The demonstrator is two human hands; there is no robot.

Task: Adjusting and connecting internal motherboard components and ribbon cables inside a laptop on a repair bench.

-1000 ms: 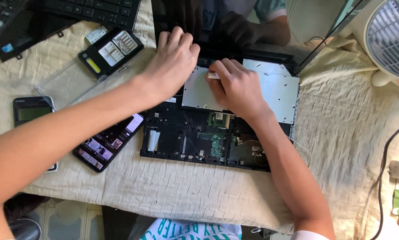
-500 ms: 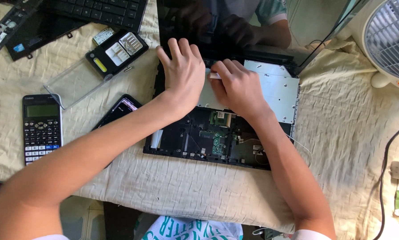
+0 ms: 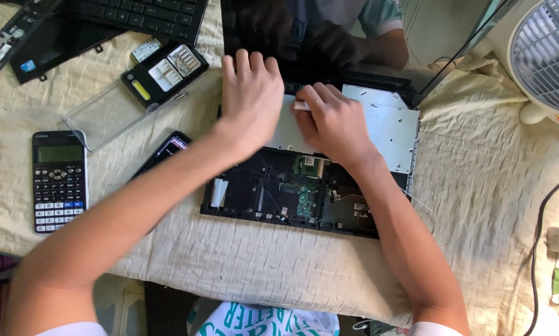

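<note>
Laptop (image 3: 304, 186) opened up, mid-tabletop on cloth (image 3: 242, 261) (board exposed). Left hand (image 3: 251, 99) flat on it, fingers released. Right hand (image 3: 335, 124) fingers clenched on small white tool (image 3: 302, 106). Calculator (image 3: 58, 180) far left.

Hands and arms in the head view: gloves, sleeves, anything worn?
Both the left hand and the right hand are bare, no gloves, and no rings or watch that I can make out. Forearms are uncovered; short white sleeves show only at the bottom edge.
</note>
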